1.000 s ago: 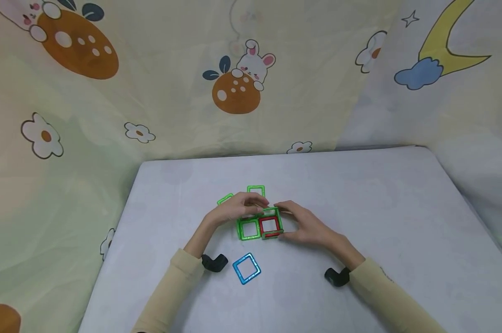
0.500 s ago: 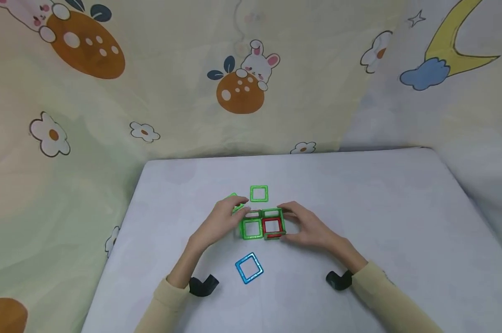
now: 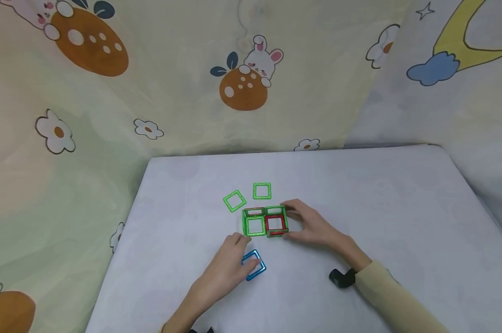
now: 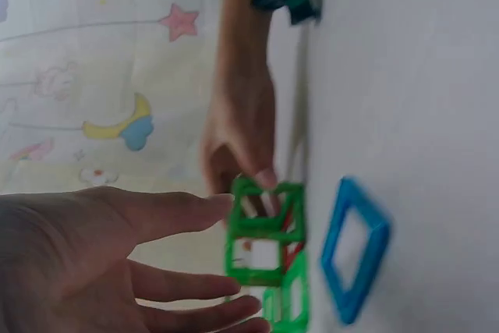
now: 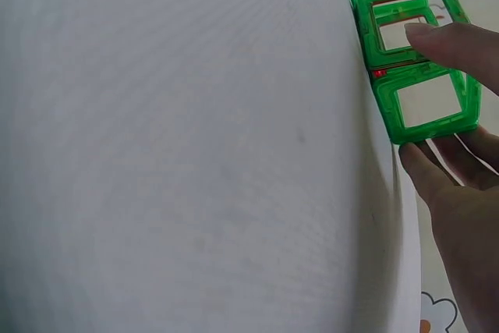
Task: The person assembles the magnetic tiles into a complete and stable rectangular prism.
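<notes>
Green and red square magnetic tiles (image 3: 265, 225) stand joined as two open-topped boxes side by side on the table. My right hand (image 3: 311, 226) grips the right-hand box at its side, thumb at the near wall and fingers at the far one; the right wrist view shows this grip on the green tiles (image 5: 429, 126). My left hand (image 3: 226, 268) reaches over a single blue magnetic tile (image 3: 257, 274), covering its left part. In the left wrist view its fingers are extended and apart from the blue tile (image 4: 334, 239).
Two loose green tiles (image 3: 262, 198) lie flat just behind the boxes. Beneath everything is a white-covered table (image 3: 359, 194), with a printed cloth wall (image 3: 184, 92) behind its far edge.
My left hand has drawn back from the joined boxes toward me, to the blue tile, uncovering a loose green tile. My right hand keeps its hold on the boxes.
</notes>
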Motion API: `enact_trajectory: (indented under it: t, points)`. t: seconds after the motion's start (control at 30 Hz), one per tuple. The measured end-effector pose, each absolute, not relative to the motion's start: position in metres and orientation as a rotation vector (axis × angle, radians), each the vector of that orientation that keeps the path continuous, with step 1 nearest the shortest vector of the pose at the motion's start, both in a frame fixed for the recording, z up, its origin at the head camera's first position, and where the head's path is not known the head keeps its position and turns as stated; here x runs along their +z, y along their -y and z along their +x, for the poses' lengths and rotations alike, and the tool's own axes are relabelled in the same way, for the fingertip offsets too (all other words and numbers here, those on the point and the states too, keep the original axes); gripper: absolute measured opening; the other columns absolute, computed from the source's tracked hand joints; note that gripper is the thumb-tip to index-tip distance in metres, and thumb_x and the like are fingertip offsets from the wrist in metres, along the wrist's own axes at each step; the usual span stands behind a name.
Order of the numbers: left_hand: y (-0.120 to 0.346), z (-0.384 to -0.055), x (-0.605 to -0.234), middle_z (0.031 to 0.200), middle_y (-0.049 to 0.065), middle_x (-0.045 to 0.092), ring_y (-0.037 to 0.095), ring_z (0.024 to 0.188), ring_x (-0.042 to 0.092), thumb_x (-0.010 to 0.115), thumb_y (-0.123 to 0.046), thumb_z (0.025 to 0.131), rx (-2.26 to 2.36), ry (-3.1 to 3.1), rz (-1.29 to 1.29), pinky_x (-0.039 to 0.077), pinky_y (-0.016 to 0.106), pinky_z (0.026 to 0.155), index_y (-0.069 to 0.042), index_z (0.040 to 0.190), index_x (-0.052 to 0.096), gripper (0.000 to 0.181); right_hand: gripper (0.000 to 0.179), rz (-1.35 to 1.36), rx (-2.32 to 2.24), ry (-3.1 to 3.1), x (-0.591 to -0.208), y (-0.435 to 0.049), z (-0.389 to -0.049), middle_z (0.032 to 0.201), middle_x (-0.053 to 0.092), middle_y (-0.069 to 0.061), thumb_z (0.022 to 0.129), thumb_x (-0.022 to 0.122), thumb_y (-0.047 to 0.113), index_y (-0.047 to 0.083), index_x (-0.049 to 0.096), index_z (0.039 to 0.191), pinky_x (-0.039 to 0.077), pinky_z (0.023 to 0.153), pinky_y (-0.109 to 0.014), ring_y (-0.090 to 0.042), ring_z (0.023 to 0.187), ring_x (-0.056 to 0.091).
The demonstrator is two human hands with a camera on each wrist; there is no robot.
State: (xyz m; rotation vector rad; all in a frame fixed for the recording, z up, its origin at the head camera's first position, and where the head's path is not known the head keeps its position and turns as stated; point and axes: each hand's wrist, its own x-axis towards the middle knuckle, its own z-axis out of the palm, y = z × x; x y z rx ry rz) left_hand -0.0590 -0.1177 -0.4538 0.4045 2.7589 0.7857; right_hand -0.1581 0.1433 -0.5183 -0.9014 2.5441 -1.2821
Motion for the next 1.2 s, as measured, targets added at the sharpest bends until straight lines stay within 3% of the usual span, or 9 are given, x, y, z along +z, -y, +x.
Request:
enact_trajectory:
  t: [0.27, 0.4, 0.57, 0.97, 1.2]
  points:
    - [0.098, -0.042, -0.484, 0.123, 0.02, 0.059, 0.023, 0.106, 0.053, 0.085, -0.028, 0.086, 0.543, -2.893, 0.471, 0.058, 0.034, 0.086, 0.014, 0.13, 0.06, 0.065, 0.079, -0.911, -1.309, -2.522, -0.519, -0.144, -0.159, 0.141, 0.056, -0.013, 0.077, 0.09, 0.008, 0.002, 0.048, 0.144, 0.051, 0.109, -0.036, -0.03, 0.134, 0.058]
    - [0.093, -0.04, -0.489, 0.112, 0.019, 0.059, 0.023, 0.098, 0.051, 0.086, -0.028, 0.085, 0.438, -2.945, 0.533, 0.055, 0.03, 0.078, 0.016, 0.125, 0.061, 0.065, 0.079, -0.925, -1.322, -2.505, -0.518, -0.144, -0.159, 0.14, 0.055, -0.015, 0.077, 0.09, 0.006, 0.0, 0.048, 0.143, 0.051, 0.108, -0.036, -0.032, 0.135, 0.057]
    - [0.091, -0.038, -0.492, 0.097, 0.016, 0.057, 0.02, 0.086, 0.046, 0.087, -0.024, 0.082, 0.374, -3.001, 0.593, 0.046, 0.024, 0.067, 0.017, 0.116, 0.063, 0.058, 0.079, -0.942, -1.317, -2.517, -0.518, -0.143, -0.16, 0.139, 0.056, -0.016, 0.076, 0.09, 0.006, -0.002, 0.048, 0.143, 0.051, 0.108, -0.037, -0.032, 0.134, 0.058]
    - [0.09, -0.041, -0.495, 0.083, 0.011, 0.05, 0.017, 0.076, 0.037, 0.086, -0.009, 0.073, 0.369, -3.025, 0.666, 0.033, 0.02, 0.06, 0.015, 0.102, 0.067, 0.043, 0.08, -0.94, -1.292, -2.544, -0.521, -0.144, -0.159, 0.139, 0.057, -0.014, 0.076, 0.091, 0.008, 0.0, 0.048, 0.143, 0.05, 0.109, -0.04, -0.032, 0.133, 0.058]
    - [0.092, -0.044, -0.496, 0.087, 0.012, 0.051, 0.018, 0.079, 0.041, 0.084, -0.009, 0.073, 0.436, -3.032, 0.665, 0.04, 0.02, 0.063, 0.013, 0.102, 0.067, 0.04, 0.08, -0.943, -1.279, -2.566, -0.521, -0.144, -0.16, 0.139, 0.057, -0.013, 0.076, 0.091, 0.01, 0.002, 0.049, 0.143, 0.05, 0.109, -0.041, -0.03, 0.133, 0.059]
